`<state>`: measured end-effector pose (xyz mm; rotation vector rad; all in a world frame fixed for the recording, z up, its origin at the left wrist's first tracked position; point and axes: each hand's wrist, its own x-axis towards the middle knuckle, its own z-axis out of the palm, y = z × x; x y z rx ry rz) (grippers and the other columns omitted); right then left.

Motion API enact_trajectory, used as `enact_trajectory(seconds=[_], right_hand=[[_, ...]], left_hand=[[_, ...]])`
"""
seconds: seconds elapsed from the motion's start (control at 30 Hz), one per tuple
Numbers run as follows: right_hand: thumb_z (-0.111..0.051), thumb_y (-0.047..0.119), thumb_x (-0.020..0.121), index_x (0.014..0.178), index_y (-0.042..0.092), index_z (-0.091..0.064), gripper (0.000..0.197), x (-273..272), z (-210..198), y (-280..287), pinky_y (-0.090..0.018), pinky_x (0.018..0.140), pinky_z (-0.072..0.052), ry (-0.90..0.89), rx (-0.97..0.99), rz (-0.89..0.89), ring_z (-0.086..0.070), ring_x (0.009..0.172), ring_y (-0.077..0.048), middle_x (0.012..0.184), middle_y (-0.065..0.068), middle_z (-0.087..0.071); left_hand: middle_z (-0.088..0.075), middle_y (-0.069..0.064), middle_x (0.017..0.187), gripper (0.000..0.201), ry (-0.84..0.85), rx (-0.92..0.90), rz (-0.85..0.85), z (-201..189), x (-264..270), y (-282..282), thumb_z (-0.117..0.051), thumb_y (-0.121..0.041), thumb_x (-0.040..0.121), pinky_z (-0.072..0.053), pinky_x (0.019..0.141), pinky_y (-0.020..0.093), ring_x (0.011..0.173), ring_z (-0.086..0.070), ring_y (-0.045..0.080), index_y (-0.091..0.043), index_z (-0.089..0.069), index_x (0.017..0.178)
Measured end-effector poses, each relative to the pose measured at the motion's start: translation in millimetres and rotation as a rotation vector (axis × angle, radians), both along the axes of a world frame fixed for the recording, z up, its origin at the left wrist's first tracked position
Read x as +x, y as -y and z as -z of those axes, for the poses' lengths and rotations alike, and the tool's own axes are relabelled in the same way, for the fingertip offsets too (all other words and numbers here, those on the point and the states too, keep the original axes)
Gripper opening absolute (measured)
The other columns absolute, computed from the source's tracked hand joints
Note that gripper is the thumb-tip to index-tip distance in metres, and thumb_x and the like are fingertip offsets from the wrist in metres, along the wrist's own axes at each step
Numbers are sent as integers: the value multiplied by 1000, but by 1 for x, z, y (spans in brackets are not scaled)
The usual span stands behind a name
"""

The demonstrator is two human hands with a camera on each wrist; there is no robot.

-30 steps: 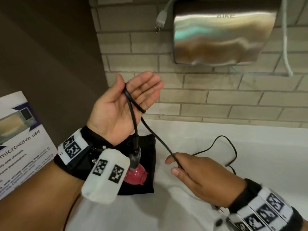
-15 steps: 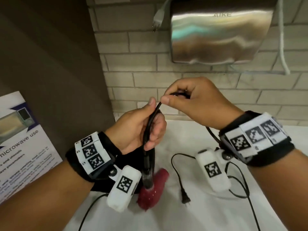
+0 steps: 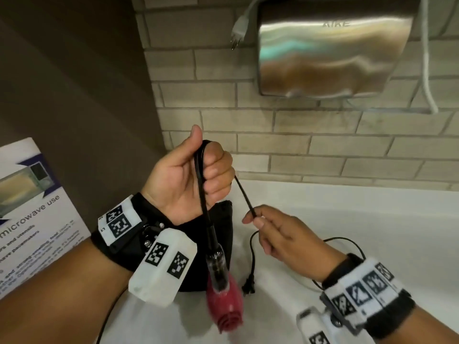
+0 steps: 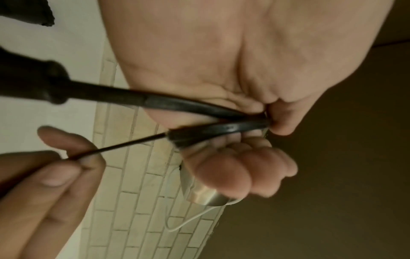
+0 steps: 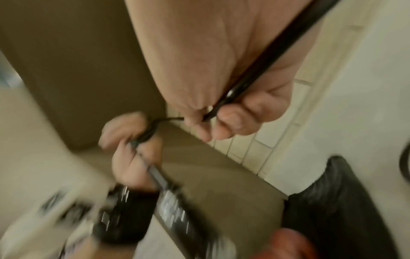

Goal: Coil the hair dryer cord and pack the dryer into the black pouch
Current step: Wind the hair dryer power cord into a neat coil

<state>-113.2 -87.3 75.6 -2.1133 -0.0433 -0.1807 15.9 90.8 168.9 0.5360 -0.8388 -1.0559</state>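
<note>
My left hand (image 3: 206,170) is raised, thumb up, with its fingers curled round loops of the black cord (image 3: 244,194). The red hair dryer (image 3: 224,302) hangs from that cord below the hand, nozzle down. A taut stretch of cord runs down to my right hand (image 3: 253,218), which pinches it between thumb and forefinger. The cord's plug (image 3: 249,285) lies on the white counter (image 3: 347,219). The black pouch (image 3: 223,219) lies flat on the counter behind the dryer. In the left wrist view the cord loops (image 4: 221,129) cross my palm. The right wrist view is blurred but shows the pinch (image 5: 208,117).
A steel hand dryer (image 3: 330,53) is mounted on the brick wall above, with a grey plug (image 3: 238,28) and a white cable (image 3: 427,70) hanging beside it. A microwave notice (image 3: 32,207) leans at the left, against a dark panel.
My right hand has dropped from the left hand's fingertips down and right along the cord. My left hand has closed on the loops and risen, and the dryer swings below it.
</note>
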Motion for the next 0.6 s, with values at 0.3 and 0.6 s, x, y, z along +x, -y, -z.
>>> enact_trajectory(seconds=[0.3,0.6], right_hand=[[-35,49,103,97,33,-50,23,-51,-67,-25,-37,67,-51,105,-803,-152,-56,69,-12,78,7,-61],[-77,42,81,84,28,-78,14,-2,-145,8,-39,64,-53,374,-376,67,-62,66,-22,72,-5,-69]], left_hand=[[-71,17,94,55,501,262,-609,12,7,10,-28,-38,103,-53,95,44,100,-67,35,0,-67,98],[-44,12,56,74,543,473,-137,24,-26,19,-22,-60,98,-27,50,38,46,-43,23,-4,-54,62]])
